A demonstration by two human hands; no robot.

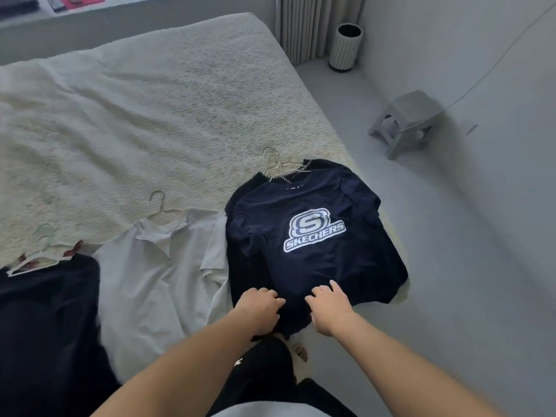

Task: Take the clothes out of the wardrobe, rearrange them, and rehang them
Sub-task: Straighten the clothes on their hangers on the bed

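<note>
A navy T-shirt (313, 266) with a white Skechers logo lies flat on the near right corner of the bed, on top of another dark garment, with pale wire hangers (275, 164) at their collars. My left hand (260, 311) grips its lower hem at the left with curled fingers. My right hand (329, 308) rests on the hem at the right, fingers bent and thumb spread. A white polo shirt (156, 278) on a hanger lies to the left. Further left is a black garment (48, 320) on a white hanger.
The bed (135, 115) has a cream textured cover stretching away behind the clothes. On the grey floor to the right stand a grey step stool (409, 121) and a white ribbed bin (346, 49) by the curtain. A thin cable runs along the right wall.
</note>
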